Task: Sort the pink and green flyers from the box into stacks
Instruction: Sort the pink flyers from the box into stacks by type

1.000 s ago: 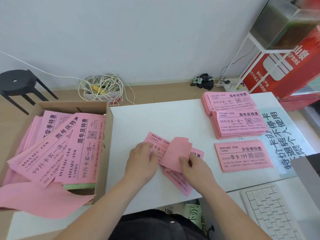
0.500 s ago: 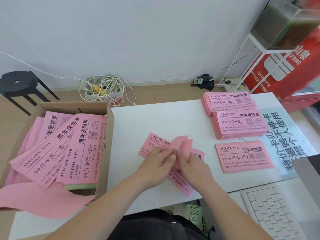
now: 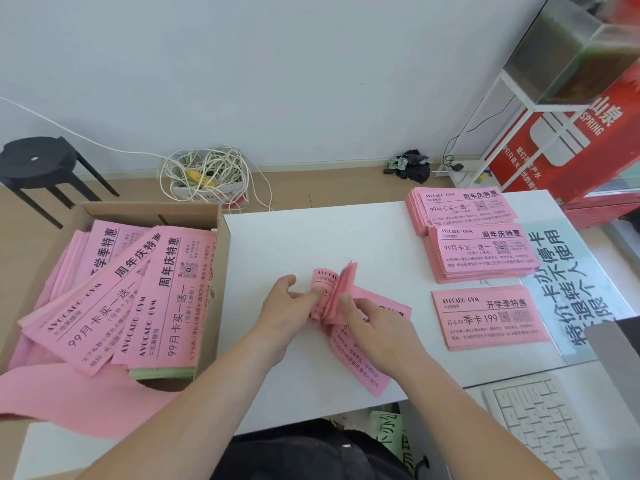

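A small bundle of pink flyers (image 3: pixel 360 355) lies at the middle of the white table (image 3: pixel 311 237). My left hand (image 3: pixel 287 306) pinches its lifted left end, and my right hand (image 3: pixel 377 327) holds the raised sheets, which stand fanned upright between my fingers. The cardboard box (image 3: pixel 221 244) at the left holds several loose pink flyers (image 3: pixel 138 292) over a green stack edge (image 3: pixel 162 372). At the right lie three pink stacks: two far ones (image 3: pixel 460 206), (image 3: pixel 485 251) and a thin near one (image 3: pixel 488 317).
A loose pink sheet (image 3: pixel 69 400) hangs out of the box at the near left. A white keyboard (image 3: pixel 554 427) sits near right, beside a printed sign (image 3: pixel 568 282). On the floor are a black stool (image 3: pixel 38 161), a cable tangle (image 3: pixel 207 174) and a white rack (image 3: pixel 512 109).
The lifted pink sheets rose from a flat fold to standing upright. My left hand moved right to meet my right hand at the bundle's left end.
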`<state>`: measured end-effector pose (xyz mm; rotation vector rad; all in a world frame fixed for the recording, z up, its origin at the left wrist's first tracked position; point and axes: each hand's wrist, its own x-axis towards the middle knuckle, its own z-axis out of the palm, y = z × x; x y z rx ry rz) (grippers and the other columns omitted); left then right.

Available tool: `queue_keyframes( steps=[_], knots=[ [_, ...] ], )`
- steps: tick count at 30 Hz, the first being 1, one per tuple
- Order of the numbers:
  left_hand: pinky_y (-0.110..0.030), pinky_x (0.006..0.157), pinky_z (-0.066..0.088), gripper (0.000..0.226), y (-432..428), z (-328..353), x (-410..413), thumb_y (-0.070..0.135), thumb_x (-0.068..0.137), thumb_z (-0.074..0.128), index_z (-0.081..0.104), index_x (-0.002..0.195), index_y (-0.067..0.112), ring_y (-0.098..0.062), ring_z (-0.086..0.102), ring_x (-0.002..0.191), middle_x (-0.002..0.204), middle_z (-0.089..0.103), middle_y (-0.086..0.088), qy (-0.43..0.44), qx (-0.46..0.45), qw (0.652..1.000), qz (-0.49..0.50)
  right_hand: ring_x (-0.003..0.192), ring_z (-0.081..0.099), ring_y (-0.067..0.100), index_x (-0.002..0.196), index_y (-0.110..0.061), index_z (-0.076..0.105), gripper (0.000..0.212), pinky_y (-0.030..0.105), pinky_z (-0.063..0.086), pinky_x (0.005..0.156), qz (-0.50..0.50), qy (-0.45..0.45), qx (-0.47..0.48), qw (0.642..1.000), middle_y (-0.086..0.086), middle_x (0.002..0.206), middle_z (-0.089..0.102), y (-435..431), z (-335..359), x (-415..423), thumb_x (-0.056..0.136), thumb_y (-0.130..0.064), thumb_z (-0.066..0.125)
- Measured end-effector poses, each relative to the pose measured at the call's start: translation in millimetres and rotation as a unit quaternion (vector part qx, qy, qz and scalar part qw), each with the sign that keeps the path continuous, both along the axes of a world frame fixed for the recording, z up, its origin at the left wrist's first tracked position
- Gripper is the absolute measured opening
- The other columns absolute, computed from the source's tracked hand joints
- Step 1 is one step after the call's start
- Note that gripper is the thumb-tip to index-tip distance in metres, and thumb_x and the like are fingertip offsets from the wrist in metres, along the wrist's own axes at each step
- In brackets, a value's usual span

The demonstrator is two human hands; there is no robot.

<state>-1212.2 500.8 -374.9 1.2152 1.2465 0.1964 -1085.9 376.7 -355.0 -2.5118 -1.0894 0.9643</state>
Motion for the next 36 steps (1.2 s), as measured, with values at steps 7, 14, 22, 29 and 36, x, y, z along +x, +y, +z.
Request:
queue_keyframes(
  steps=[7,14,22,29,36],
  knots=[
    [-0.037,0.097,0.049,0.066,20,16,10,0.072,0.091,0.028,0.071,0.097,0.022,-0.020,0.066,0.102,0.109,0.072,-0.002,0.041,-0.029,0.990,-0.131,0.114,0.053,0.028,0.141,-0.057,0.043,0.059,0.038,0.042,0.091,0.068,-0.005,-0.036,0.997,0.004,0.109,0.056,5,3,-9,0.095,-0.079,0.013],
    [-0.019,0.101,0.043,0.031,-29,12,-3,0.030,0.108,0.042,0.067,0.125,0.032,-0.006,0.056,0.119,0.125,0.064,0.015,-0.070,0.090,0.961,-0.252,0.094,0.061,0.026,0.080,-0.033,0.050,0.024,0.038,0.050,0.083,0.050,0.019,-0.068,0.996,0.001,0.101,0.062,6,5,5,0.084,-0.046,0.030],
    [-0.051,0.104,0.046,0.032,3,-5,-7,0.050,0.098,0.040,0.058,0.075,0.037,-0.030,0.058,0.110,0.100,0.059,-0.001,0.060,0.143,0.981,-0.118,0.126,0.052,0.027,0.153,-0.062,0.019,0.086,0.042,0.041,0.105,0.063,-0.003,-0.069,0.996,0.002,0.121,0.058,6,-1,-1,0.077,-0.092,-0.007],
    [-0.023,0.065,0.048,0.043,6,7,3,0.037,0.088,0.063,0.057,0.126,0.016,-0.013,0.063,0.082,0.098,0.066,0.003,-0.032,-0.065,0.996,-0.052,0.122,0.053,0.031,0.150,-0.068,0.010,0.079,0.042,0.042,0.101,0.063,-0.003,-0.055,0.996,0.007,0.115,0.058,10,0,-4,0.077,-0.090,-0.012],
    [-0.029,0.072,0.048,0.026,15,15,7,0.041,0.094,0.064,0.071,0.100,0.017,-0.007,0.058,0.069,0.086,0.064,0.014,-0.056,0.104,0.981,-0.151,0.120,0.053,0.033,0.149,-0.070,0.005,0.050,0.043,0.042,0.097,0.065,-0.032,-0.073,0.995,0.007,0.121,0.052,11,1,-9,0.101,-0.062,0.018]
  ],
)
